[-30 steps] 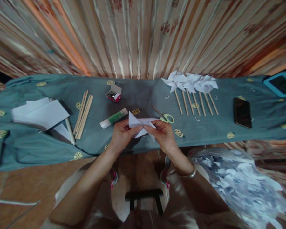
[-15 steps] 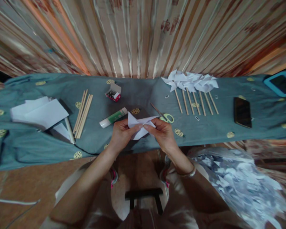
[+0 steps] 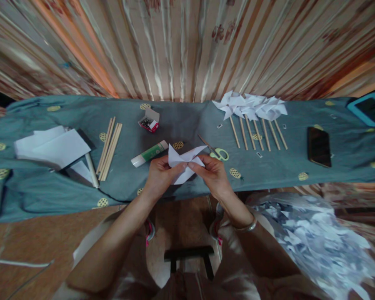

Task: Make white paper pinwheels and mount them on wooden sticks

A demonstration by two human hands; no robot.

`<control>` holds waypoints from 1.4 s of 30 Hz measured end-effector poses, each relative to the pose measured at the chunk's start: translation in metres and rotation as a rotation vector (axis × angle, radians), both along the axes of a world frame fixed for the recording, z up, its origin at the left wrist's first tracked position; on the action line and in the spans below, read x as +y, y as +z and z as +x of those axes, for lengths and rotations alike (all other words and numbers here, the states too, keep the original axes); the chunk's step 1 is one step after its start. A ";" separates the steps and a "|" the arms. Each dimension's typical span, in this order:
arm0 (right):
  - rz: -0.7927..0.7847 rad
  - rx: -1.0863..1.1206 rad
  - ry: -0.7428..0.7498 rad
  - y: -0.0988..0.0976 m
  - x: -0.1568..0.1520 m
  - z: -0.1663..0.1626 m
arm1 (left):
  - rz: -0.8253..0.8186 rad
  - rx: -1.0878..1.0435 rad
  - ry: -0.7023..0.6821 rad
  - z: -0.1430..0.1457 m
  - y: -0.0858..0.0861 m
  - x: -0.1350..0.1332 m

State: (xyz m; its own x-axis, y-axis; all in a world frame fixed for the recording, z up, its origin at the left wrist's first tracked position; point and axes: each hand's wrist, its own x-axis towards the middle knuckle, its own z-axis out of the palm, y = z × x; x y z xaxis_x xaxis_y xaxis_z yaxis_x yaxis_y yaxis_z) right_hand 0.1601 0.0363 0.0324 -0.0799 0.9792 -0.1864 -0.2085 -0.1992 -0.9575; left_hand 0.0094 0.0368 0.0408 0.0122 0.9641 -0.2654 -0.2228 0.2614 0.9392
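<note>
My left hand (image 3: 158, 175) and my right hand (image 3: 213, 174) both pinch a folded white paper pinwheel (image 3: 183, 160) at its middle, just above the near edge of the table. Its pointed flaps stick up and to the right. A glue stick (image 3: 149, 153) lies just left of the paper. Green-handled scissors (image 3: 218, 153) lie just to its right.
A grey-blue cloth (image 3: 187, 125) covers the long table. On it: several finished paper pinwheels on sticks (image 3: 253, 116), loose wooden sticks (image 3: 109, 145), white paper sheets (image 3: 53, 148), a small open box of pins (image 3: 149, 121), a black phone (image 3: 318, 146), a blue-cased tablet (image 3: 370, 109). Paper scraps (image 3: 315, 241) fill a bag at lower right.
The paper's lower right flap has been folded in toward the middle, and an upper flap now points up to the right. Both hands stay in place.
</note>
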 end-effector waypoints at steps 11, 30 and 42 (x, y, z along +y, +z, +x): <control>-0.020 0.008 0.001 0.001 0.000 0.000 | 0.007 0.017 -0.018 -0.001 0.000 0.000; -0.072 0.057 0.016 -0.004 0.000 -0.002 | 0.009 -0.053 -0.027 -0.005 0.002 -0.002; -0.081 0.083 -0.019 -0.012 0.001 0.007 | 0.113 -0.007 0.151 -0.030 0.002 0.006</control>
State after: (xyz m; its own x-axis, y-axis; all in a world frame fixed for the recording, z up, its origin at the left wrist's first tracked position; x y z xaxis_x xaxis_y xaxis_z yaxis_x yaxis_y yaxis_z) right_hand 0.1666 0.0372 0.0207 -0.0801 0.9626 -0.2587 -0.2910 -0.2708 -0.9176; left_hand -0.0210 0.0432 0.0430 -0.1331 0.9787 -0.1561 -0.2583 0.1178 0.9588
